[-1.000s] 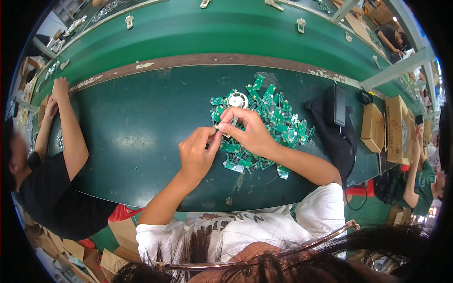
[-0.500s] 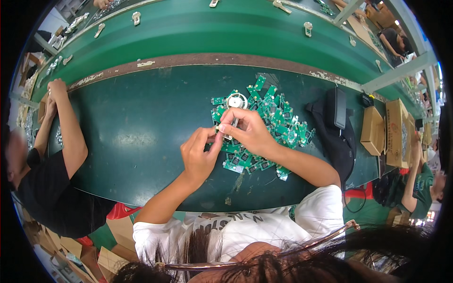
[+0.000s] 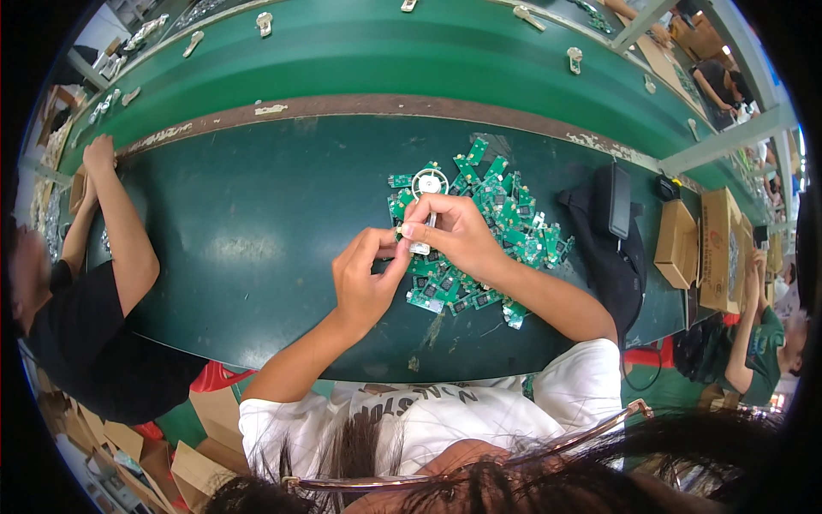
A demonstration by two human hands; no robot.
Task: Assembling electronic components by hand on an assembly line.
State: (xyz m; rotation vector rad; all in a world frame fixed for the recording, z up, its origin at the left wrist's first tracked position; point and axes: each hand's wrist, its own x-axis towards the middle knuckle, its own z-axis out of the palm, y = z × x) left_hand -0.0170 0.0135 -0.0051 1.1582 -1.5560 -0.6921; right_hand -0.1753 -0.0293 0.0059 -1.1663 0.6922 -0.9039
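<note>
My right hand [image 3: 462,236] is closed over a white plastic part with a round ringed head [image 3: 430,182]. The part's narrow stem runs under my fingers, and its lower end shows below them. Thumb and forefinger of my left hand [image 3: 364,267] are pinched together, meeting my right fingertips at a tiny pale piece [image 3: 400,230] too small to name. Which hand grips that piece I cannot tell. Beneath and to the right of my hands spreads a loose pile of small green circuit boards [image 3: 514,231].
Beyond the dark green table [image 3: 240,248] runs a green conveyor belt [image 3: 385,64] carrying several white parts. A black cloth [image 3: 629,274] with a dark device [image 3: 611,199] lies right, near cardboard boxes [image 3: 676,243]. A co-worker's arm [image 3: 127,231] rests at the left.
The white parts on the belt have shifted right. My hands stay together over the boards, with only a slight move of the fingers.
</note>
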